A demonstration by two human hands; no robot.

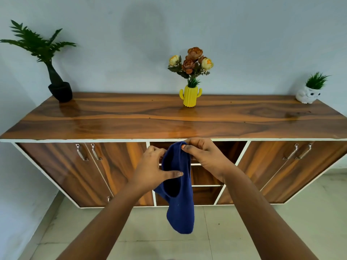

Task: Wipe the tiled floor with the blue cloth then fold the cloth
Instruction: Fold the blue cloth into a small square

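Note:
The blue cloth (pixel 181 207) hangs in the air in front of the cabinet, held up by both hands and drooping down over the pale tiled floor (pixel 244 231). My right hand (pixel 203 156) pinches the cloth's top edge between thumb and fingers. My left hand (pixel 153 170) grips the cloth's left side, with its thumb laid across the fabric. The cloth looks partly doubled over, with a dark fold opening near its middle.
A long wooden cabinet (pixel 169 117) with white trim stands against the wall just ahead, doors left and right, open shelves in the middle. On its top stand a black potted plant (pixel 60 91), a yellow cactus vase (pixel 190 96) with flowers and a white owl planter (pixel 308 94).

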